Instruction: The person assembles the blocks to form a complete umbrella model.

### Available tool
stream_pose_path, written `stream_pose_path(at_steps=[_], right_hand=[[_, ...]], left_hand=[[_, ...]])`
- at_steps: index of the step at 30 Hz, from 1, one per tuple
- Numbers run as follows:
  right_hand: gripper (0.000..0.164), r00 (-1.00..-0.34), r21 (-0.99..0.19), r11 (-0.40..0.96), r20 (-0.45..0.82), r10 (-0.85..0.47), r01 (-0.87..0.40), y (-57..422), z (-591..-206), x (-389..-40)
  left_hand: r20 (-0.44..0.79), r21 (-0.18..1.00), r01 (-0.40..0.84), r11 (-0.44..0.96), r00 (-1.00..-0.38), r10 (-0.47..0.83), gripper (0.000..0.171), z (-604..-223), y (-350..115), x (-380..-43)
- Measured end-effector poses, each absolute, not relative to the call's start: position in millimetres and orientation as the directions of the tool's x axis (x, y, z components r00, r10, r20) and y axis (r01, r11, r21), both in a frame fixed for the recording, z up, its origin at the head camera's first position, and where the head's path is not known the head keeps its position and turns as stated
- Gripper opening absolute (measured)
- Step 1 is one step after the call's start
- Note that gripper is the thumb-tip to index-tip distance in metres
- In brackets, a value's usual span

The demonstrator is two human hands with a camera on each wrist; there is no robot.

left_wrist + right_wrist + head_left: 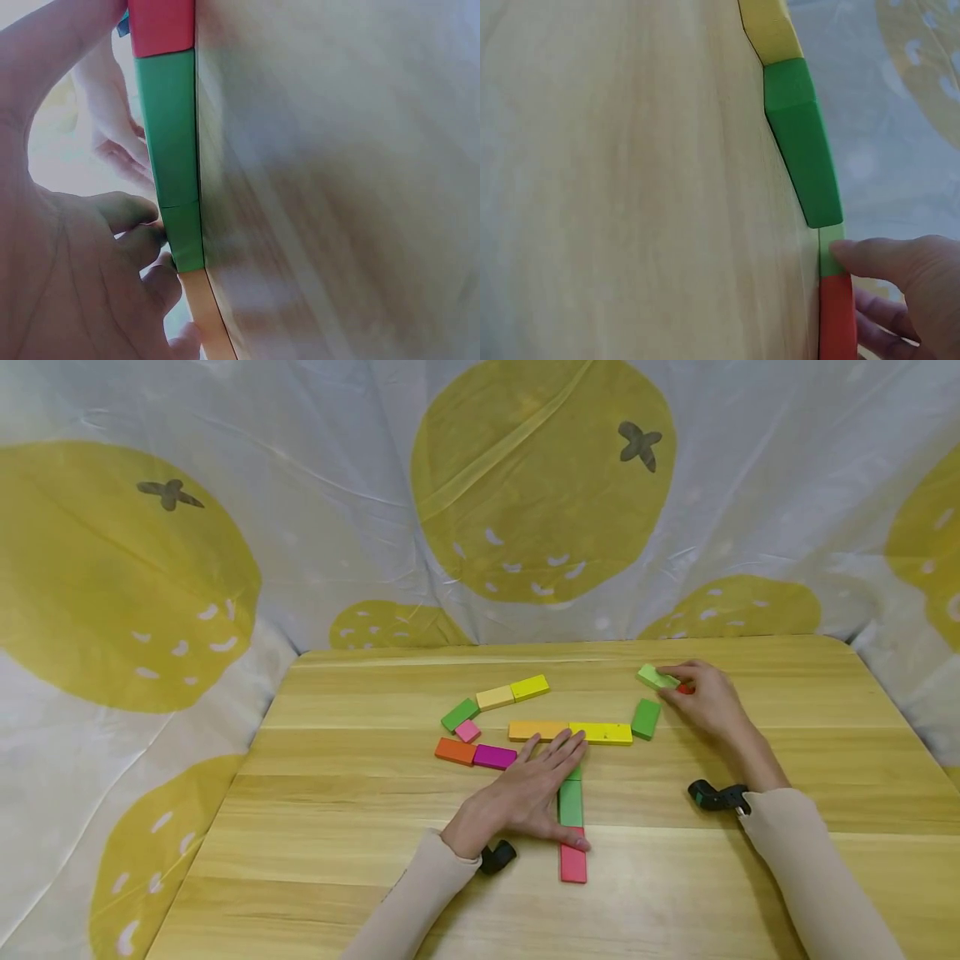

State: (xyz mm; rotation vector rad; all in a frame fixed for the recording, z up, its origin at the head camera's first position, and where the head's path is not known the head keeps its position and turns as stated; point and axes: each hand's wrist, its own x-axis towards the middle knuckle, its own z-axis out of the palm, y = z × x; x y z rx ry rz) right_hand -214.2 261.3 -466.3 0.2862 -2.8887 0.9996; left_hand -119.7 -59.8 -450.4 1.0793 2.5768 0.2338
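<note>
With its fingers spread, my left hand [528, 785] lies over a line of flat wooden blocks. Its thumb touches a pinkish-red block [573, 867], and its fingertips reach a light orange block [537, 730] and a long yellow block [609, 733]. Two green blocks [169, 131] run between them, partly covered in the head view. My right hand [708, 697] pinches a light green block [654, 676] between thumb and fingers at the far right. A red block [836, 319] meets its end, mostly hidden by the hand in the head view. A green block [646, 719] sits nearby.
Left of centre, a curve of blocks includes yellow [530, 687], pale orange [495, 697], green [459, 715] and small pink [468, 731] ones. Orange [455, 752] and magenta [494, 757] blocks lie below it. A fruit-patterned cloth [360, 527] hangs behind the wooden table [300, 860].
</note>
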Motion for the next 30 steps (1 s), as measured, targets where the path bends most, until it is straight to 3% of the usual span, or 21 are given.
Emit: stream_pose_path(at_steps=[15,30], right_hand=[[0.029,-0.953,-0.579,0.763,0.256,-0.163,-0.287,255.4,-469.6,-215.4],[0.026,-0.942,-0.599,0.731,0.267,-0.203,-0.328,247.6,-471.4,-218.7]], left_hand=[[-0.246,0.281,0.653,0.704,-0.66,0.71,0.13,-450.1,-59.9,-119.2],[-0.256,0.292,0.646,0.705,-0.658,0.708,0.13,-449.6,-59.5,-119.6]])
